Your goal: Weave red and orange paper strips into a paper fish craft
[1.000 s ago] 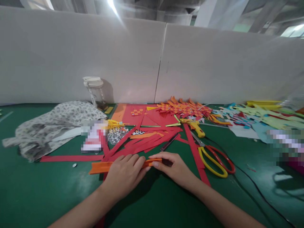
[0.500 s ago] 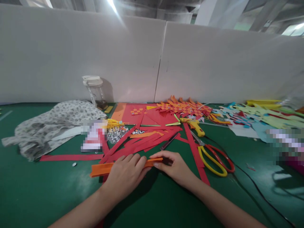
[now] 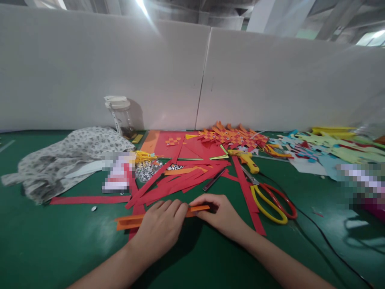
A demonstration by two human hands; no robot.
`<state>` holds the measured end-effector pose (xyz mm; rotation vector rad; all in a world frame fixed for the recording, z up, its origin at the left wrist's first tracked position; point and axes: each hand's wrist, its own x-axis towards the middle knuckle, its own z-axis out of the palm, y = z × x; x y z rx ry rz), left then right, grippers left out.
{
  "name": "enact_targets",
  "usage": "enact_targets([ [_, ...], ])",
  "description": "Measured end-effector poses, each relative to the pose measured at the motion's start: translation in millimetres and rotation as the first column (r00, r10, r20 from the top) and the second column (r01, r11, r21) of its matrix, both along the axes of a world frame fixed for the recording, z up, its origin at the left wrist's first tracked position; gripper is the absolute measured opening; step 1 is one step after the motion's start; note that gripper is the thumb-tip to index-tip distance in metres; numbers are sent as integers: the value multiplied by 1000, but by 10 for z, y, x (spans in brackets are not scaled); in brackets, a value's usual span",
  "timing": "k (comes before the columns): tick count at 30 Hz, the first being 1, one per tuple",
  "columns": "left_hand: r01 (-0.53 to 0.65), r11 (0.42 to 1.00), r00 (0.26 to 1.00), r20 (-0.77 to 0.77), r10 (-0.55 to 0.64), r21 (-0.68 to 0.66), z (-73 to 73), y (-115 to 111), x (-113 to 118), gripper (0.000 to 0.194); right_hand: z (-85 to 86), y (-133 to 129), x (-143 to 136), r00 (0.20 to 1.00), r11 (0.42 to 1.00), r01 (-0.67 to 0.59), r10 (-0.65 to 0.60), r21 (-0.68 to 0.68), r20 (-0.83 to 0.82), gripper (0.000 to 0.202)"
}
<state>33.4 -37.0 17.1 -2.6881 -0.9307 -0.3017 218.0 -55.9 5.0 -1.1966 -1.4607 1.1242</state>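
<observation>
An orange folded paper strip runs sideways between both hands, its lengthwise fold standing partly apart at the left end. My left hand is closed over its middle, fingers curled across the top. At the right end, my right hand pinches the same strip between thumb and fingers. Red paper strips lie in a loose pile just beyond the hands. Another red strip passes under the orange one near its left end. My left palm and fingers hide the strip's middle.
Scissors with red and yellow handles and a yellow glue gun lie to the right, with a black cable. Woven paper fish, googly eyes, a patterned cloth and a lidded bottle stand or lie farther back against a white partition.
Both hands have shifted slightly toward me and right with the orange strip. The strip's left end shows its fold more clearly now. Nothing else has moved.
</observation>
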Motion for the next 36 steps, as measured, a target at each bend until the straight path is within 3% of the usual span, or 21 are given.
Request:
enact_targets([
  [4, -21, 998, 1000, -7, 21, -52, -17, 25, -8, 27, 11, -4, 26, 998, 998, -30, 27, -54, -54, 22],
  [7, -43, 993, 999, 7, 44, -114, 15, 59, -39, 20, 42, -9, 73, 993, 996, -28, 18, -85, -119, 25],
  [9, -55, 983, 997, 48, 64, -175, 49, 70, -64, 18, 83, -21, 99, 997, 1000, -14, 13, -18, -71, 25],
  [11, -64, 970, 993, 84, 86, -235, 79, 70, -81, 28, 125, -42, 105, 999, 994, -32, 29, 103, 27, 24],
  [14, -77, 953, 991, 79, 105, -293, 104, 60, -87, 36, 149, -68, 70, 987, 954, -90, 48, 285, 151, 31],
  [16, -83, 948, 993, 56, 105, -307, 108, 56, -82, 37, 132, -71, 34, 987, 935, -78, 23, 346, 161, 21],
  [18, -75, 945, 995, 41, 93, -318, 109, 56, -74, 36, 105, -63, 8, 991, 945, -49, 5, 322, 137, 10],
  [22, -32, 945, 997, 57, 54, -327, 119, 53, -59, 32, 70, -32, 6, 994, 981, -7, -15, 193, 111, 12],
  [26, -22, 952, 998, 53, 40, -307, 124, 55, -59, 32, 59, -15, 28, 992, 987, 30, -48, 156, 115, 12],
  [29, -50, 949, 996, 56, 71, -313, 115, 68, -70, 33, 45, -21, 40, 991, 988, 1, -22, 153, 134, 11],
  [32, -82, 940, 992, 62, 109, -331, 106, 81, -84, 33, 34, -33, 49, 995, 987, -14, -2, 162, 102, 24],
  [34, -82, 939, 992, 68, 110, -333, 108, 84, -91, 32, 37, -39, 50, 994, 975, -8, -17, 222, 110, 27],
  [36, -67, 942, 993, 71, 95, -329, 116, 82, -90, 32, 49, -40, 46, 989, 949, -11, -37, 314, 145, 19],
])
